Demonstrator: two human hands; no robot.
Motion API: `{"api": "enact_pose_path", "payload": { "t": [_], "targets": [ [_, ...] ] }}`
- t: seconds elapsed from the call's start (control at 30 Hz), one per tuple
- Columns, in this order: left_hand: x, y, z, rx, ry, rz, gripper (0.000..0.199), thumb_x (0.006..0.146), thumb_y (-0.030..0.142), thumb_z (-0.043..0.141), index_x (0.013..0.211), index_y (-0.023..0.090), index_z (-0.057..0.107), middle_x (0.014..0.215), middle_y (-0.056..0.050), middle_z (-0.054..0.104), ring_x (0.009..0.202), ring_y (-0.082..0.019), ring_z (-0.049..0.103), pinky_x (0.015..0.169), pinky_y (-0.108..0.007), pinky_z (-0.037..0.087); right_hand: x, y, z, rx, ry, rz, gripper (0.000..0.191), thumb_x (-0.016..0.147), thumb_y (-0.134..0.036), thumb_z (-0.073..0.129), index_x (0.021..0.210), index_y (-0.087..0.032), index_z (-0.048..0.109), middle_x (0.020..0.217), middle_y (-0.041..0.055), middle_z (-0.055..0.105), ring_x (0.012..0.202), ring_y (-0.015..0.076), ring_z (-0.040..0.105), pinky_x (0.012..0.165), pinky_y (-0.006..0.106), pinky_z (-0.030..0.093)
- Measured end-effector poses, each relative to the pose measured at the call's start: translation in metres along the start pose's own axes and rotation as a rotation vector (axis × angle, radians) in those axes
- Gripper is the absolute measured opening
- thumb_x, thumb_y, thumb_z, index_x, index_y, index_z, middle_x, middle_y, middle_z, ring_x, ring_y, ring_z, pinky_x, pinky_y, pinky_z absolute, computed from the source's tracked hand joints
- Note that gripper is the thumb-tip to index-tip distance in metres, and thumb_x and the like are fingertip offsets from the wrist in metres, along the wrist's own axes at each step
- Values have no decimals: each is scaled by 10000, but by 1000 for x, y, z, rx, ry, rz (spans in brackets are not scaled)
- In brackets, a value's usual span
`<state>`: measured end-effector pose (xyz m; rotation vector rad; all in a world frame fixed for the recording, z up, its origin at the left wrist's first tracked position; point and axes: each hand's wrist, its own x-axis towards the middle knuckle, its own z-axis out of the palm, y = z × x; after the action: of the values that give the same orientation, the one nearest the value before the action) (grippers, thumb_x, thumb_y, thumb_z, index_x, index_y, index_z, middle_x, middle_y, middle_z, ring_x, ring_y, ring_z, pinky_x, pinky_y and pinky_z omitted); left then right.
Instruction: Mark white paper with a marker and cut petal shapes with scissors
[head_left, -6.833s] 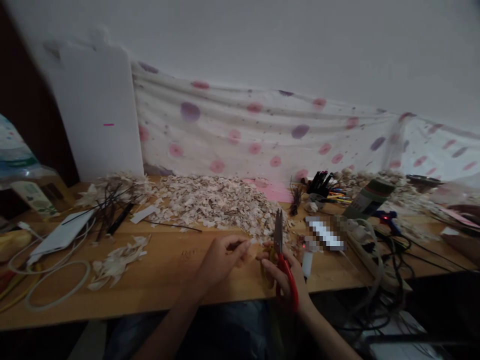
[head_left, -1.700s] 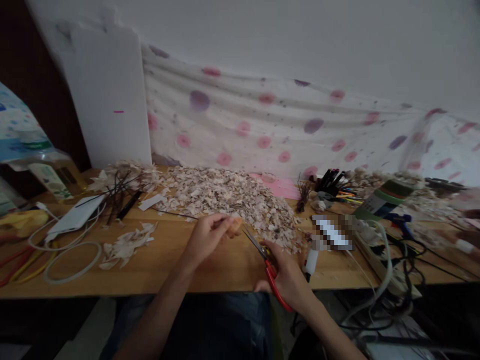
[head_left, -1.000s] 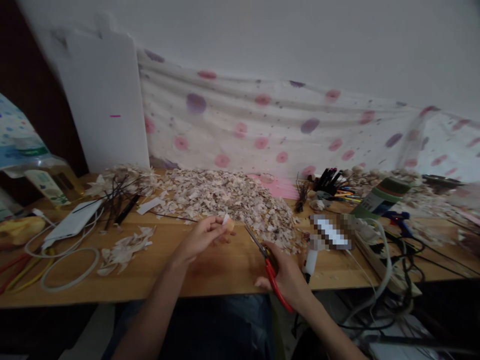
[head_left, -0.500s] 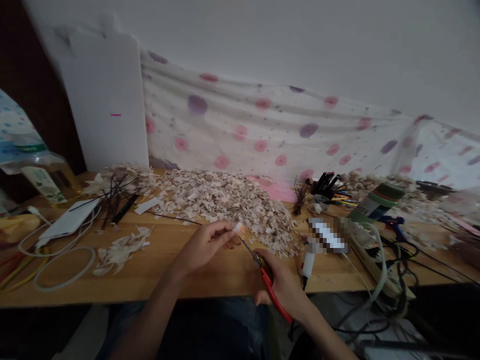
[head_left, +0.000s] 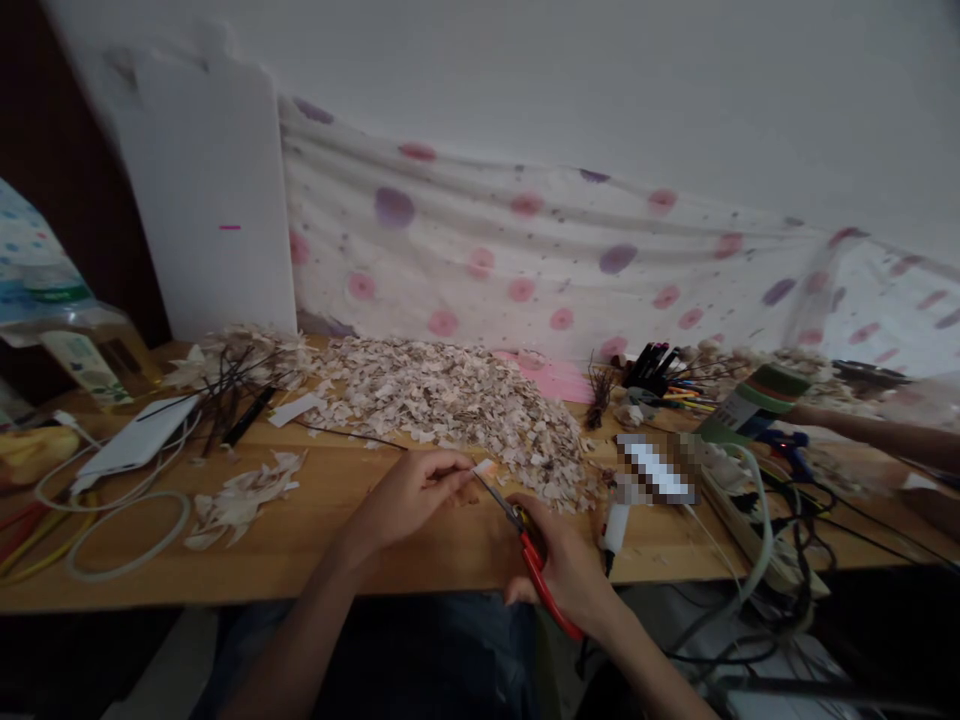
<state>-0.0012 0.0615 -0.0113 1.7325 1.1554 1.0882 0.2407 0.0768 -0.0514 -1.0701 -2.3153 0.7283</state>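
Observation:
My left hand [head_left: 405, 497] pinches a small pale flake [head_left: 485, 468] between thumb and fingertips, just above the wooden tabletop [head_left: 300, 560]. My right hand [head_left: 564, 568] grips red-handled scissors [head_left: 537, 565]. Their narrow steel blades [head_left: 495, 497] point up and left, with the tips at the flake. A large heap of papery, cream-brown flakes [head_left: 450, 410] lies directly beyond both hands. A smaller pile of pale flakes [head_left: 240, 512] sits left of my left hand.
A co-worker's forearm [head_left: 862, 425] reaches in at right, above a white power strip [head_left: 742, 515] and tangled cables. A white glue stick [head_left: 615, 525] stands near my right hand. Dark twigs [head_left: 225, 400], a white power bank [head_left: 133, 445] and a pen bundle [head_left: 651, 366] lie around.
My hands have drawn closer together, bringing the scissor tips from beside the flake to touching it. A co-worker's forearm has entered from the right.

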Motion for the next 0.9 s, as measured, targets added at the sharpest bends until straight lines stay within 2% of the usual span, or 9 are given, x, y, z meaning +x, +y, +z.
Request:
{"api": "enact_pose_path", "payload": {
  "t": [0.17, 0.27, 0.43, 0.53, 0.7, 0.9],
  "targets": [
    [0, 2, 0, -8, -7, -6, 245, 927, 346, 531, 904, 211, 735, 831, -22, 700, 805, -185, 627, 738, -250, 462, 2, -4, -1, 9, -1, 2, 799, 648, -674, 739, 1190, -120, 542, 1034, 158, 687, 922, 336, 652, 807, 411, 503],
    [0, 3, 0, -7, -10, -3, 246, 931, 346, 529, 921, 211, 736, 855, -22, 706, 831, -185, 631, 764, -249, 456, 2, -5, -2, -2, -5, 11, 791, 667, -657, 737, 1197, -102, 542, 1015, 158, 690, 902, 329, 654, 790, 407, 504],
    [0, 2, 0, 11, -10, -4, 241, 933, 343, 528, 873, 205, 716, 823, -16, 696, 807, -177, 626, 737, -238, 447, 2, -2, 0, -29, 1, 11, 732, 650, -636, 767, 1148, -139, 564, 974, 122, 704, 872, 308, 660, 764, 375, 506],
    [1, 1, 0, 13, -9, -2, 237, 928, 334, 530, 835, 197, 700, 808, -22, 686, 796, -180, 622, 728, -244, 447, 2, 0, 1, -46, 11, 33, 757, 619, -643, 792, 1146, -147, 573, 917, 100, 712, 825, 299, 669, 717, 349, 503],
    [1, 2, -1, -13, -8, -19, 232, 921, 347, 540, 897, 199, 717, 869, -35, 703, 849, -191, 633, 760, -253, 459, 2, -2, 0, -24, 25, 44, 750, 596, -683, 792, 1094, -156, 596, 902, 96, 722, 802, 290, 671, 697, 334, 501],
    [2, 4, -1, -41, -15, -27, 237, 921, 346, 545, 813, 199, 697, 795, -13, 700, 780, -170, 633, 738, -243, 462, 2, -1, 0, -60, 39, 35, 769, 581, -682, 803, 1100, -153, 602, 834, 76, 717, 741, 267, 666, 643, 304, 475]
  ]
}}
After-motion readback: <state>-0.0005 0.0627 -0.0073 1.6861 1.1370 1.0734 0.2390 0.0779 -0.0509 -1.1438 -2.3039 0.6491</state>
